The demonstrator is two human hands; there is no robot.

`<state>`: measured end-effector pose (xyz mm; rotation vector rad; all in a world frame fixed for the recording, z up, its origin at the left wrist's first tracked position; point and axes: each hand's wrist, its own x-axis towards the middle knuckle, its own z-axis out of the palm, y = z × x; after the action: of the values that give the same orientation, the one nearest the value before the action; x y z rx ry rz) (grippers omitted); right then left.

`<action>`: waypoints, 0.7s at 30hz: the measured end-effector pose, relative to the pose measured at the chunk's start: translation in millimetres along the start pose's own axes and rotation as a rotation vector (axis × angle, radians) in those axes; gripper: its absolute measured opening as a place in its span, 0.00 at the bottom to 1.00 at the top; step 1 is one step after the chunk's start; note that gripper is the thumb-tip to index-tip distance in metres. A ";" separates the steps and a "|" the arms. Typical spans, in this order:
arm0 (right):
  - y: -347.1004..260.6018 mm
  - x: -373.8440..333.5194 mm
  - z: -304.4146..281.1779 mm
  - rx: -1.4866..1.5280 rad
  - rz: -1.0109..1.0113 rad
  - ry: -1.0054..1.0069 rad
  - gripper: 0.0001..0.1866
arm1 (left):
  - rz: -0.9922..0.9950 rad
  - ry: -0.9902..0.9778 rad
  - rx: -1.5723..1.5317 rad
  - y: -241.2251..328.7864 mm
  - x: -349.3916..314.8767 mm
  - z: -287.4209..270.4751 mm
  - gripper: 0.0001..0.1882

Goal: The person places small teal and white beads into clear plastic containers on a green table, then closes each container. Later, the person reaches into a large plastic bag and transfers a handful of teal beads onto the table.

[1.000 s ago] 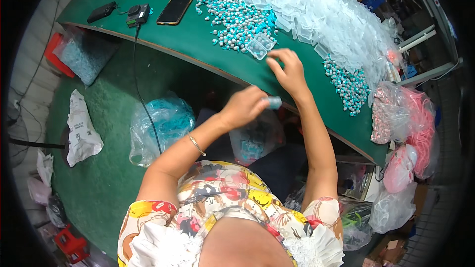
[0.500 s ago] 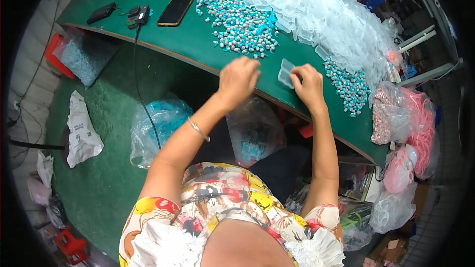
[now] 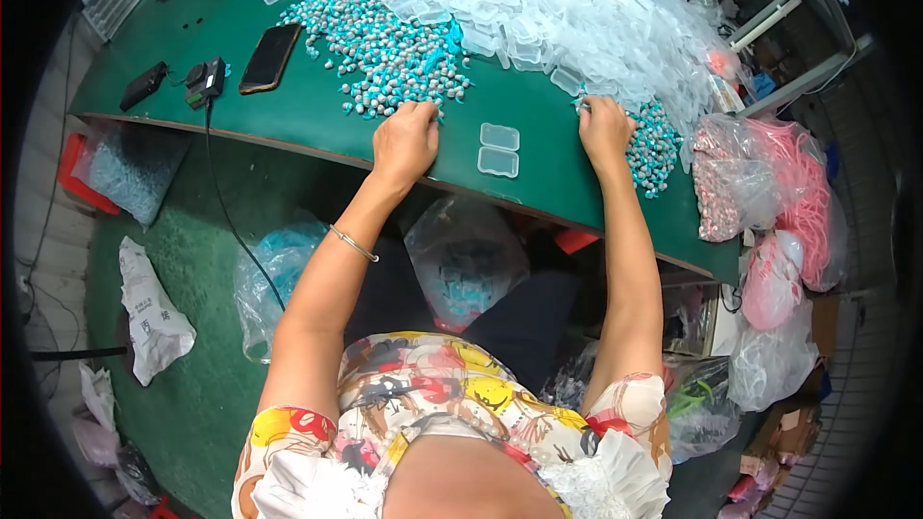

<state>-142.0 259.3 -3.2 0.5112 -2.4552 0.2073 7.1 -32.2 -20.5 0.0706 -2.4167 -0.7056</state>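
Note:
An opened clear plastic box (image 3: pixel 499 137), its two halves laid flat, rests on the green table between my hands. My left hand (image 3: pixel 406 142) is closed at the near edge of a large heap of small grey-and-teal pieces (image 3: pixel 385 48); its fingertips are partly hidden. Farther right, my right hand (image 3: pixel 606 130) is closed beside a smaller heap of the same pieces (image 3: pixel 654 149). Something small and greyish shows at its fingertips, too small to name.
A great mound of clear plastic boxes (image 3: pixel 538 10) covers the table's far side. At the left lie a phone (image 3: pixel 270 58), a small black device (image 3: pixel 204 83) with a cable and a black case (image 3: pixel 144 86). Bags with pink cords (image 3: pixel 803 202) hang at the right edge.
The clear box, formerly at my right hand, now lies flat on the table. My left hand has moved to the large heap, my right to the smaller one. The view has shifted.

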 end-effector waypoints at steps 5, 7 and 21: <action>-9.5 22.0 19.5 -0.195 -0.019 -0.101 0.04 | 0.013 0.035 -0.144 -3.2 -3.2 -0.2 0.07; -7.8 29.8 27.1 -0.270 -0.001 -0.133 0.05 | 0.039 0.054 -0.190 -2.0 -4.6 1.9 0.07; -98.6 -55.4 -60.9 0.579 -0.148 -0.287 0.07 | 0.099 -0.294 -0.385 43.1 -9.9 0.3 0.07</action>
<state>-28.2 202.6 14.7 1.0247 -2.5993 0.8469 19.9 6.9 -4.4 -0.3278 -2.4853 -1.1897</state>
